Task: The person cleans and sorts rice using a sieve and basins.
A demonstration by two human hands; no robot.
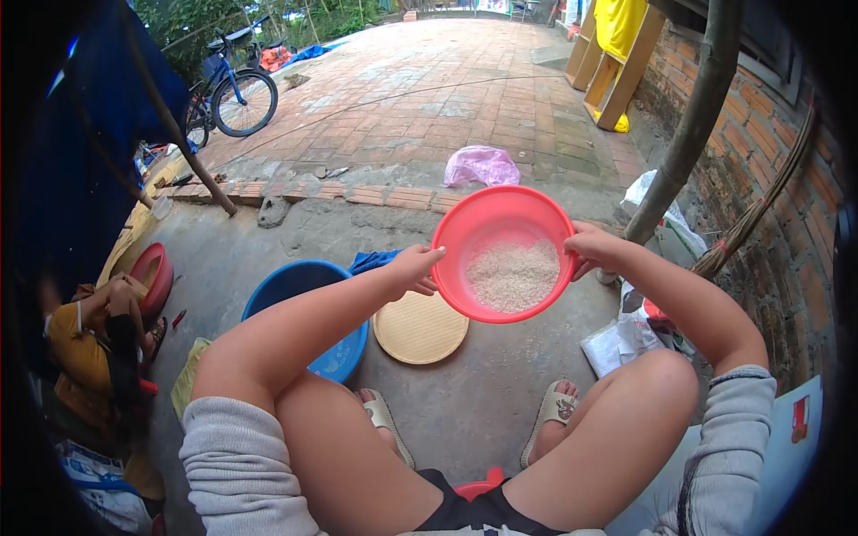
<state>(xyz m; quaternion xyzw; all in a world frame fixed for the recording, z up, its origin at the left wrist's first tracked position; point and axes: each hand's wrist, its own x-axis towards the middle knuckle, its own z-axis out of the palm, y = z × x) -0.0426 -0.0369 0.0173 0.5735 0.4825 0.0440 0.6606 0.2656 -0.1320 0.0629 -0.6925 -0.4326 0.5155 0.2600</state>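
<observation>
Head view, seated person with both arms stretched forward over the knees. The left hand (417, 270) reaches from a bare forearm, sleeve pushed up to the elbow, and its grip is clenched on the left rim of the red plastic basin (465, 228), fingers curled under the edge and thumb on top. The right hand (590, 248) mirrors it on the opposite rim, wrist bent inward, grip likewise closed on the basin edge. The basin is held in the air between the two hands, above the concrete floor (474, 402) and tilted so that its open mouth faces the camera. It is round, glossy and salmon-red, with a thin rolled rim; a shallow heap of white rice (513, 275) lies in its lower part, leaving the upper inner wall bare. Directly below and slightly left of the basin lies a round flat woven tray (420, 335) on the floor, with a blue tub (299, 279) just beside it under the left forearm. Another person (98, 344) crouches at the far left, near a second red bowl (154, 272)
</observation>
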